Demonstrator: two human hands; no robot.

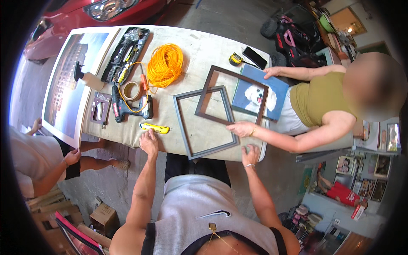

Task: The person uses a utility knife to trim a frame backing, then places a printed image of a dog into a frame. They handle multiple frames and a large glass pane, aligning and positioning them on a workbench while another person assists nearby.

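The pale-topped desk (168, 107) carries everything here. A large print of a building (68, 80) covers its left end, one near corner reaching past the edge, with a co-worker's hand (73, 157) at that corner. Toward the right end, a brown picture frame (205, 90) overlaps a dark grey picture frame (183, 127), whose lower side lies along the near edge. A second co-worker's hand (241, 128) grips the brown one over a blue picture of a white dog (253, 100) by the right edge. A socket-set case (127, 55) lies open near the far left corner, an orange cord coil (165, 66) to its right. A cordless drill (129, 111) lies nearer, and a white spray bottle (91, 80) sits left of it. The wearer's right hand (250, 156) rests loosely spread on the near edge by the right corner, grasping nothing visible. The left hand (149, 143) reaches over the near edge, left of its middle, fingers narrowly bunched. A black phone (255, 57) and a yellow tape measure (235, 59) lie near the far right corner; a tape roll (138, 88) sits beside the drill. The yellow utility knife (158, 128) lies near the near edge, right at the left fingertips; whether they grip it I cannot tell.
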